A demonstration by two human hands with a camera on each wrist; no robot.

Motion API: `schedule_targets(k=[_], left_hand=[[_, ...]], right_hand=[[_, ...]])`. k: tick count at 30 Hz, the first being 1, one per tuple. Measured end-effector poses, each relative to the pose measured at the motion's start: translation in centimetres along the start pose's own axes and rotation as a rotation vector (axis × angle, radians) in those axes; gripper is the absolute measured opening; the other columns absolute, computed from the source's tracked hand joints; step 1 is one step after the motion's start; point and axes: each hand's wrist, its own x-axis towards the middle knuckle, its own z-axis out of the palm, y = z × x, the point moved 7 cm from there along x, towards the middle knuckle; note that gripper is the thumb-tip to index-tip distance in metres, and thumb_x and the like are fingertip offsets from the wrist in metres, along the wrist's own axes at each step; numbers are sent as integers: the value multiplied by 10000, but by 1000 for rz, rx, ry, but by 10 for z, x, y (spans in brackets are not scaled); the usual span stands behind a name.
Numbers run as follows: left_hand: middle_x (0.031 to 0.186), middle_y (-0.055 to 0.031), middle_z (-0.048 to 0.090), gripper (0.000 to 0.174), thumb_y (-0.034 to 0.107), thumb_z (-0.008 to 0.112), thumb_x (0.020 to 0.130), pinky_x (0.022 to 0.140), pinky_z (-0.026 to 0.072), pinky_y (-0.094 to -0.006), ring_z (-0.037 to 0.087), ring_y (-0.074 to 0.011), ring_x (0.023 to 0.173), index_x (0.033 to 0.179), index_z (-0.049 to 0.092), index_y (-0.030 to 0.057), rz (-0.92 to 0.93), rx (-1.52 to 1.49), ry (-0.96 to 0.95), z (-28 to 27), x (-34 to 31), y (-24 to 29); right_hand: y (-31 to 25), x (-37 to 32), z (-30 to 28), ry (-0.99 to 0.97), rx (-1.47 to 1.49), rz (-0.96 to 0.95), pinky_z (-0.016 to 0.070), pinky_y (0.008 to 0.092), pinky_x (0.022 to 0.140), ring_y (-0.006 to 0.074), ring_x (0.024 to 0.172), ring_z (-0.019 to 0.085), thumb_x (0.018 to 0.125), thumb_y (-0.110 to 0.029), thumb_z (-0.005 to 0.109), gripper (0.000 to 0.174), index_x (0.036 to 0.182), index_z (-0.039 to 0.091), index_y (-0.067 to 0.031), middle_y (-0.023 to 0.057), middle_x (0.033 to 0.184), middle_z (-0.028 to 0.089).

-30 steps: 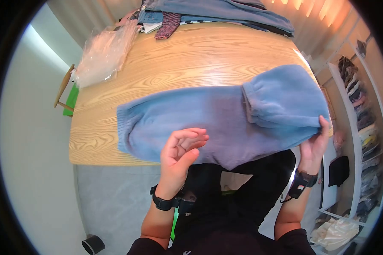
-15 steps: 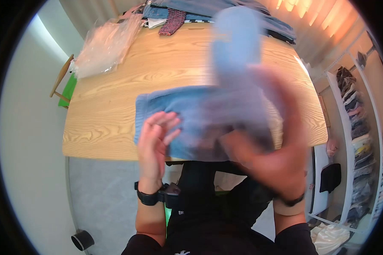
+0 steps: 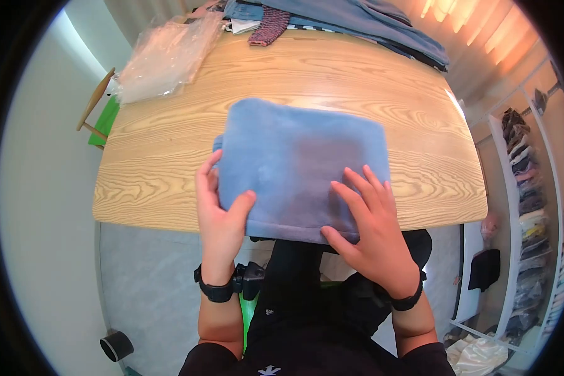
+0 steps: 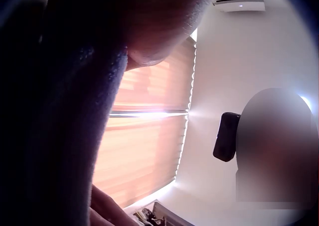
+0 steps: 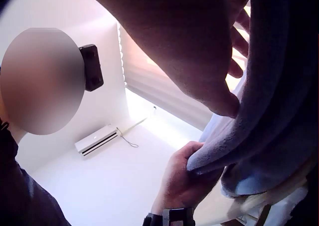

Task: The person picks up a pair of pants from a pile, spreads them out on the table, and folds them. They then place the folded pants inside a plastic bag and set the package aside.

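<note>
A pair of light blue fleece sweatpants, folded into a thick rectangle, lies at the near edge of the wooden table. My left hand grips its left side, thumb on top and fingers around the edge. The right wrist view also shows this left hand at the edge of the soft fabric. Across the front right part of the bundle, my right hand rests with fingers spread and thumb by the near edge. A strip of ribbed fabric peeks out at the left beneath the top layer.
Clear plastic bags lie at the table's back left. A pile of folded clothes lines the far edge, with a knitted sleeve hanging out. To the right stands a white shelf rack with packed garments. A wooden chair is at the left.
The sweatpants' right part has been folded over to the left, making a shorter rectangle. My right hand has moved from the right end onto the top; my left hand now holds the left edge.
</note>
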Motion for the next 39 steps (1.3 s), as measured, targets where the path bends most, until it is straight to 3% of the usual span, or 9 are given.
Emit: schedule_targets(k=[2,5,7,11,13,21,23,26,39], left_hand=[[1254,-151,481,608,-64,547,782,933,434,-320,509,-180,1103,1355,362,19,-1,-73,42,-7,-3,2],[1264,-151,477,560,-55,518,771,958,417,-344,502,-221,1120,1318,424,17,-9,137,113,-25,-1,-11],[1214,-117,491,536,-52,454,760,980,386,-313,477,-205,1124,1293,476,-1,192,634,116,-26,1,-10],[1193,-130,496,520,-34,433,759,1000,364,-312,473,-217,1117,1275,500,-13,144,546,88,-25,1,-15],[1237,-182,495,505,25,478,769,1018,370,-369,482,-320,1157,1272,489,-14,112,591,39,-24,2,-14],[1227,-203,502,505,54,495,775,980,408,-384,501,-342,1135,1274,485,-23,125,694,51,-19,-2,-9],[1237,-209,500,501,61,497,783,974,414,-387,508,-352,1131,1277,483,-24,47,639,56,-20,-2,-11],[1236,-212,504,494,69,500,793,974,415,-388,511,-356,1133,1278,480,-25,156,699,52,-19,-1,-11],[1224,-215,509,486,64,517,796,982,413,-393,506,-363,1140,1271,480,-29,191,719,57,-17,-1,-9]], right_hand=[[1,-2,0,15,-27,5,204,581,1101,385,1371,281,827,-273,675,566,1328,488,-86,163,1423,388],[10,-3,18,22,-87,-1,200,581,1102,383,1376,275,840,-295,661,585,1357,472,-100,163,1449,365],[16,-4,31,5,-115,1,199,582,1102,381,1378,272,845,-306,655,595,1372,463,-108,163,1462,353],[18,-7,28,23,-119,8,202,577,1104,374,1385,268,854,-324,640,603,1389,451,-118,164,1484,330],[20,-6,27,52,-76,8,203,574,1105,370,1386,270,853,-324,641,605,1389,451,-118,164,1486,329],[27,-9,29,70,-83,17,209,559,1108,359,1383,286,836,-313,654,600,1376,473,-124,157,1475,354],[28,-9,28,75,-74,15,209,557,1109,358,1381,288,835,-314,654,600,1375,475,-125,156,1471,359],[29,-8,27,81,-67,15,210,553,1109,357,1378,294,833,-314,655,597,1372,479,-126,155,1464,368],[31,-9,28,97,-47,20,217,552,1103,349,1369,308,813,-310,668,596,1353,497,-122,152,1449,388]])
